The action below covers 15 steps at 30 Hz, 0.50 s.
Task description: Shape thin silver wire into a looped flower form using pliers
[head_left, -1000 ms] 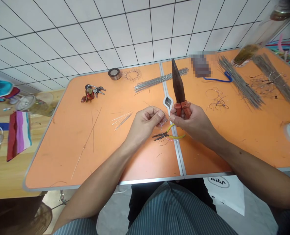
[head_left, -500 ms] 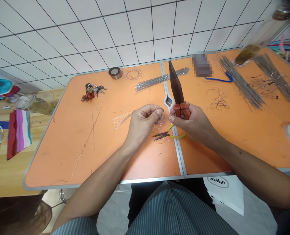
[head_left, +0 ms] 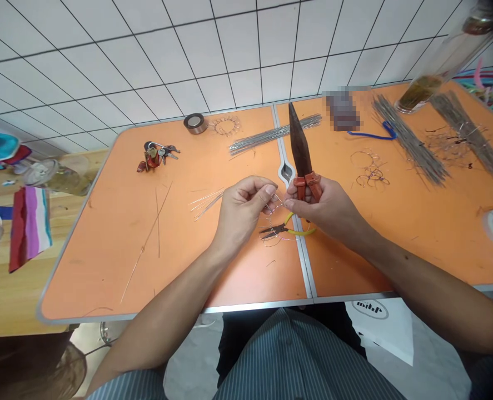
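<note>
One faint wire (head_left: 273, 210) links left hand (head_left: 242, 210), right hand (head_left: 327, 208) and pliers (head_left: 299, 140).

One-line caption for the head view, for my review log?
Right hand holds rusty pliers upright; left hand pinches thin wire over an orange table.

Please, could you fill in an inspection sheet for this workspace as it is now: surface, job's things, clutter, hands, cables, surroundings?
Surface: orange folding table, two halves joined in the middle, lightly scratched.
Job's things: rusty pliers upright, red handles; thin wire between the hands; yellow-handled pliers lying under them.
Clutter: keys, tape roll, straight wire bundle, wire loops, bottle.
Hands: left hand pinches the thin wire; right hand grips the rusty pliers.
Cables: blue cord on the table's far side.
Surroundings: white tiles; coloured cloth at left.
</note>
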Each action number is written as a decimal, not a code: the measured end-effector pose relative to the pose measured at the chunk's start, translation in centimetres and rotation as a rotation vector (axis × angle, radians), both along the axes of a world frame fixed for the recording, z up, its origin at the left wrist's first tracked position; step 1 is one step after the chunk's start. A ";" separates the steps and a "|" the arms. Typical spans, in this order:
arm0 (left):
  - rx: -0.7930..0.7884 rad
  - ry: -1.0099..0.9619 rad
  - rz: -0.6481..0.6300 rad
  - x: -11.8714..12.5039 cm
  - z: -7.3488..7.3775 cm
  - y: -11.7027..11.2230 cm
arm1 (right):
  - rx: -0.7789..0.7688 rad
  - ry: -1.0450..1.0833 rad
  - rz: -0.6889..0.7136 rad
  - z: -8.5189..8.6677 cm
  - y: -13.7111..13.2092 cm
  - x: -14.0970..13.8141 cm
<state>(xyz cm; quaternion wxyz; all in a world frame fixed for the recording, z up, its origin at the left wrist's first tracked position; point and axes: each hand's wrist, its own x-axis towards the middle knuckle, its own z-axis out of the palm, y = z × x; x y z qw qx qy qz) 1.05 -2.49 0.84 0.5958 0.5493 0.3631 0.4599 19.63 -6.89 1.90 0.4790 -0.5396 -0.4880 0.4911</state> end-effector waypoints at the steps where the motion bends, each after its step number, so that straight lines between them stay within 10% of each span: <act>1: 0.012 0.004 0.002 0.0 0.0 -0.1 | -0.001 0.000 0.000 0.0 0.0 0.0; 15: 0.106 0.035 0.051 0.0 -0.3 -0.2 | 0.026 -0.011 0.034 0.3 -0.3 0.1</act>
